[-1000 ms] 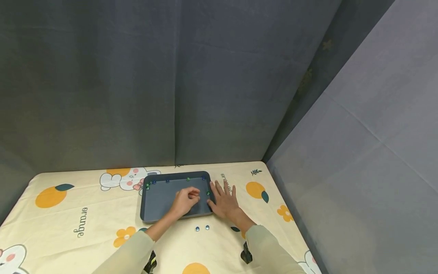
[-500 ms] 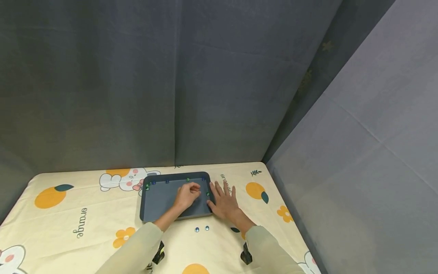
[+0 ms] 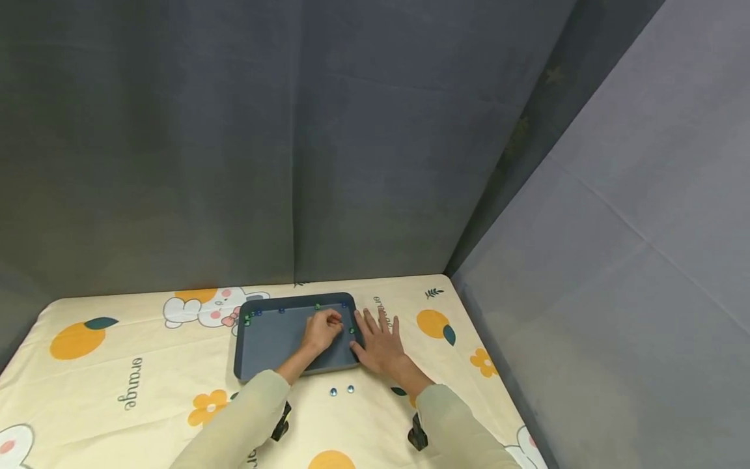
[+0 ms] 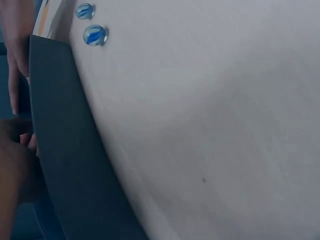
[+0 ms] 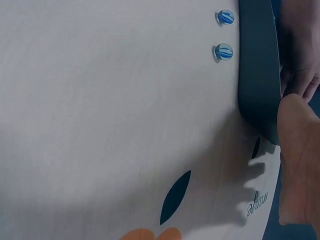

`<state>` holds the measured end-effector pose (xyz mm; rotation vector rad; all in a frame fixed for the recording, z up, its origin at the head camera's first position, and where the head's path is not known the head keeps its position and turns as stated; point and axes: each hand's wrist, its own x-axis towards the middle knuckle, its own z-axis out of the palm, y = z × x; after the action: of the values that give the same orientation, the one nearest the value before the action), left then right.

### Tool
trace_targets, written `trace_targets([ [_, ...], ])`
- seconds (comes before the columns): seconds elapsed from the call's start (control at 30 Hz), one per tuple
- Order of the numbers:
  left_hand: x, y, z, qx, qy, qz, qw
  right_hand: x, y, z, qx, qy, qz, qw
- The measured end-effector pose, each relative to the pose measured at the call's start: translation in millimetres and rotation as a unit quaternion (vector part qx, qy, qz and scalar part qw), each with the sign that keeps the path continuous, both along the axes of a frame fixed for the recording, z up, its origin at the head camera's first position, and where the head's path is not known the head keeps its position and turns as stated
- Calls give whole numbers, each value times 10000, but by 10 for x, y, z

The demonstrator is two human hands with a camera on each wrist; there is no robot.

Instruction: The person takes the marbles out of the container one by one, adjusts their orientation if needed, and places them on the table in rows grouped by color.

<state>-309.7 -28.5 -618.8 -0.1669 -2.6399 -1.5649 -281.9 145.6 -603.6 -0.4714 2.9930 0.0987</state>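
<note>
Dark grey-blue, a shallow rectangular tray [image 3: 266, 348] sits before me on the cream orange-print tablecloth [image 3: 158, 410]. My left hand [image 3: 321, 330] is over its right half, fingers curled in toward the thumb; whether a marble is pinched there I cannot tell. My right hand [image 3: 379, 345] grasps nothing: it lies spread beside the tray, thumb over the right rim. Small green marbles [image 3: 247, 320] and blue marbles [image 3: 281, 311] rest along the tray's edges, and two clear, blue-swirled marbles [image 5: 224, 52] lie outside, just off its near side. I judge this the step of placing or picking marbles within the tray. The next move seems to want a light fingertip pinch and the tray braced, since marbles roll easily.
</note>
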Motion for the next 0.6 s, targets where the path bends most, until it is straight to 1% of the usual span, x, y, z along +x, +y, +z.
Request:
trace_targets([
  [0.1,-27,12,-28,-111,-100,72,9999,7,-19,25,-16,6,32,10000],
  [0.27,-74,30,-39,-213,-100,65,9997,2,-24,48,61,-9,-1,10000],
  [0.33,-99,36,-45,-249,-30,73,9997,-4,-19,40,79,-9,-20,10000],
  [0.43,-136,45,-53,-277,-20,171,9995,-13,-8,14,85,-46,-44,9999],
  [0.6,-185,72,-62,-354,-113,291,9989,-19,14,-31,-18,-54,-34,10000],
])
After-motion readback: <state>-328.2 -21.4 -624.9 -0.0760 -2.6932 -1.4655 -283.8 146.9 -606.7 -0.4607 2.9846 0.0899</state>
